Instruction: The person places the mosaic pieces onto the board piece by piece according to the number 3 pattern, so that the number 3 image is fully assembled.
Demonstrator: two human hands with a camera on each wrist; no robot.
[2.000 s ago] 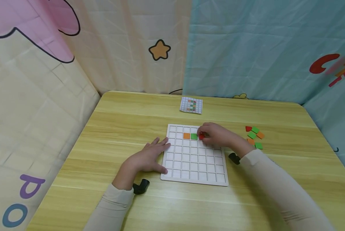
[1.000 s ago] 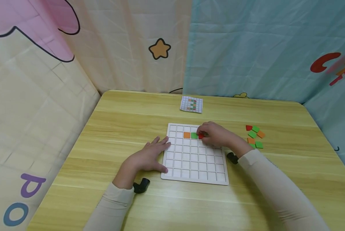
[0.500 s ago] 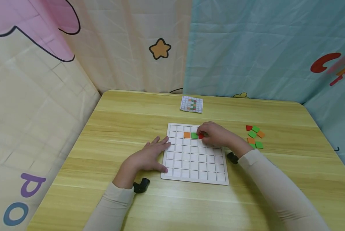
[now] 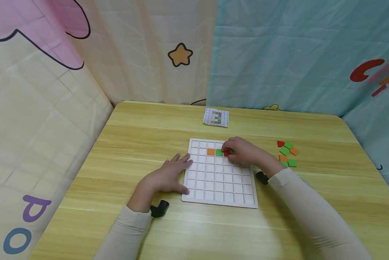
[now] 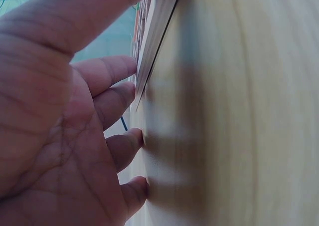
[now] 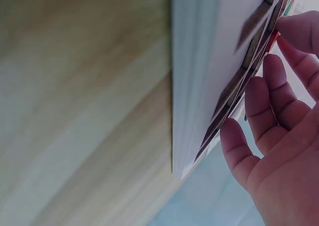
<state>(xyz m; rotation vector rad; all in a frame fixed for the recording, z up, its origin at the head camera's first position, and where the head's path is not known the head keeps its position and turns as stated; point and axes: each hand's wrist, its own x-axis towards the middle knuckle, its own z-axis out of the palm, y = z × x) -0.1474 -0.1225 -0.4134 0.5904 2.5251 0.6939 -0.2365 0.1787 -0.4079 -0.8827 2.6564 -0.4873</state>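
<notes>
A white grid board (image 4: 218, 206) lies flat on the table. In one row near its far side sit an orange tile (image 4: 210, 152) and a green tile (image 4: 219, 152). To their right is a red tile (image 4: 226, 153), partly covered by my right hand (image 4: 243, 151); thumb and index finger pinch it at the board, and its red edge also shows between them in the right wrist view. My left hand (image 4: 168, 175) rests at the board's left edge, fingers spread and thumb on the near-left corner. In the left wrist view its fingertips touch the board's side and the table.
Loose tiles lie right of the board: a red tile (image 4: 280, 143), several green and orange ones, one green partly behind the right sleeve. A small printed grid card (image 4: 216, 117) lies beyond the board. Curtains (image 4: 142, 54) stand behind the wooden table (image 4: 142, 126).
Over two seconds the right wrist has shifted very slightly left, showing a bit more of a green tile beside the sleeve. Both hands otherwise keep their places.
</notes>
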